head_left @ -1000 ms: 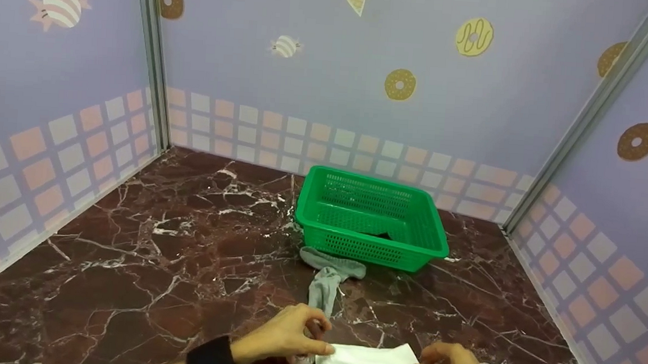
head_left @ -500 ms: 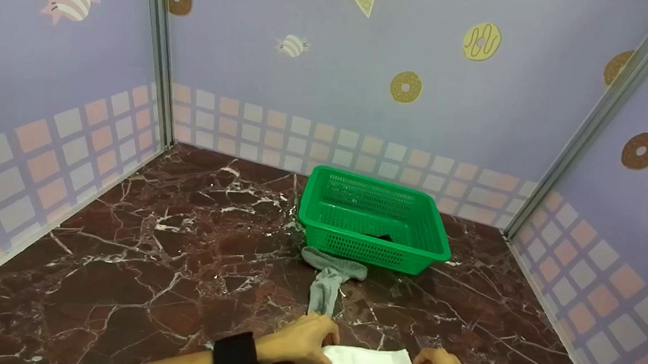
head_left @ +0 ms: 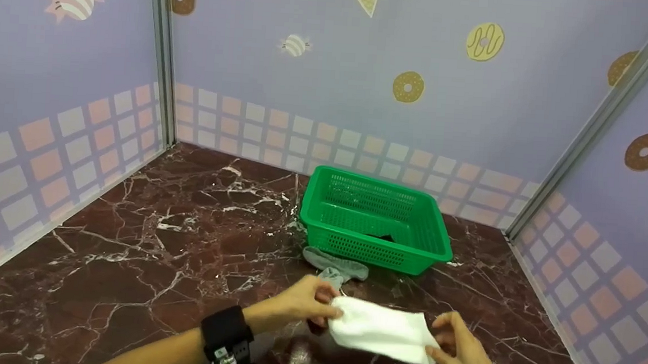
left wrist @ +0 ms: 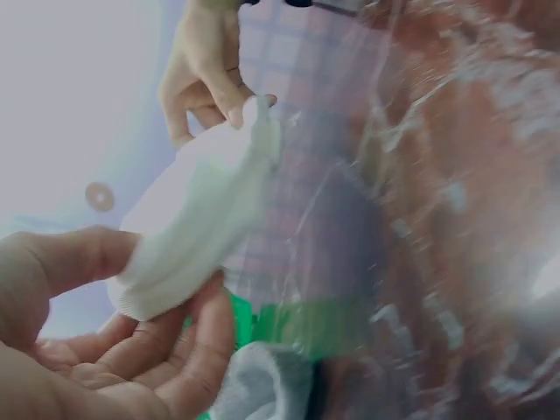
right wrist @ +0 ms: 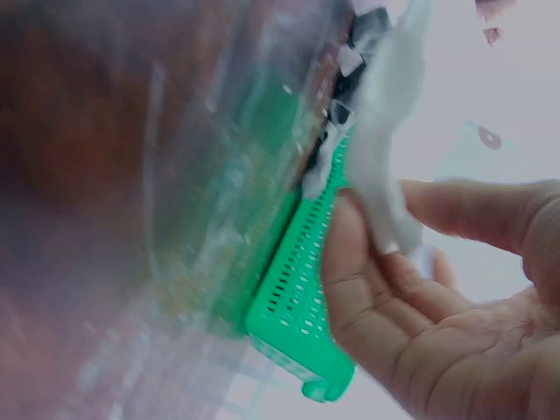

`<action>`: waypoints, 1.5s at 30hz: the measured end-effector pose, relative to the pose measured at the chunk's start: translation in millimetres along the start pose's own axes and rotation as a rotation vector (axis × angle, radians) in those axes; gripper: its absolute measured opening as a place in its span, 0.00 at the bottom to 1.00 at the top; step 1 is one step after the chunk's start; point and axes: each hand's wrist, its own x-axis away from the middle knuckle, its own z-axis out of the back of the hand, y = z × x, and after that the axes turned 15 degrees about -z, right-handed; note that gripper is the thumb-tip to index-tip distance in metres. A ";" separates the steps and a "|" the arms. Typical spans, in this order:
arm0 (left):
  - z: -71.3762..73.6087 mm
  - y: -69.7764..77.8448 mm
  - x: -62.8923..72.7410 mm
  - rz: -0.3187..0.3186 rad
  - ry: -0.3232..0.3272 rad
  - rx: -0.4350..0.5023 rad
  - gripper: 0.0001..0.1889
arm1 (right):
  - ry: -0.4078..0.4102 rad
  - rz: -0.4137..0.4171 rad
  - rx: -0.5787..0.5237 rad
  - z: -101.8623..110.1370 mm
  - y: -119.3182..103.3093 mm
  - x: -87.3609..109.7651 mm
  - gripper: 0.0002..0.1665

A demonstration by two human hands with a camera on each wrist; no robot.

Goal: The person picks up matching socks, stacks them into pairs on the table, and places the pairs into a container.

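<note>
A white sock point(head_left: 382, 329) is stretched flat between both hands in the head view, seemingly just above the dark tabletop. My left hand point(head_left: 297, 305) pinches its left end between thumb and fingers. The right hand point(head_left: 464, 352) pinches the opposite end by the lower right corner. In the left wrist view the sock point(left wrist: 197, 214) shows a finely ribbed edge near the left thumb. The right wrist view catches the sock point(right wrist: 385, 122) side-on and blurred, between thumb and forefinger. Beyond the left hand lies a grey sock point(head_left: 337, 264), partly covered by that hand.
Behind the grey sock stands a green perforated basket point(head_left: 320, 237) with a small black item point(head_left: 386, 237) inside. Purple patterned walls point(head_left: 225, 46) enclose the marble-look table point(head_left: 145, 261) at the back and sides. A dark wristband point(head_left: 226, 329) is on the left wrist.
Both hands have raised the white sock and moved it away from the bottom edge of the head view. The left hand now covers part of the grey sock; the basket has stayed put.
</note>
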 end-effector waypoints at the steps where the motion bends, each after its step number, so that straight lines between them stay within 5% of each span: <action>1: 1.8 0.7 -2.3 -0.027 0.046 0.037 0.15 | 0.024 0.028 0.002 1.9 -2.5 -2.1 0.16; 5: 6.5 7.2 -13.6 -0.148 0.182 0.129 0.12 | 0.107 0.083 0.002 12.5 -15.0 -14.4 0.05; 11: 12.2 22.6 -45.1 -0.250 0.280 0.092 0.07 | 0.260 0.110 -0.029 31.1 -40.0 -47.1 0.09; 17: 17.7 29.4 -80.9 -0.340 0.334 0.020 0.13 | 0.340 0.161 0.057 46.8 -54.3 -81.9 0.12; 22: 30.4 28.4 -110.0 -0.386 0.333 -0.113 0.14 | 0.317 0.099 0.184 63.9 -66.6 -109.0 0.19; 29: 46.4 18.0 -140.5 -0.284 0.268 -0.299 0.14 | 0.189 0.007 0.204 69.9 -62.6 -146.9 0.27; 34: 51.3 5.2 -154.8 -0.231 0.245 -0.498 0.07 | 0.124 -0.046 0.331 57.9 -58.3 -169.1 0.28; 37: 51.6 -1.0 -163.4 -0.208 0.205 -0.658 0.16 | 0.113 -0.097 0.413 48.8 -58.4 -178.2 0.26; 45: 47.5 -11.2 -177.9 0.089 0.015 -0.929 0.19 | 0.099 -0.307 0.575 28.6 -56.6 -190.3 0.35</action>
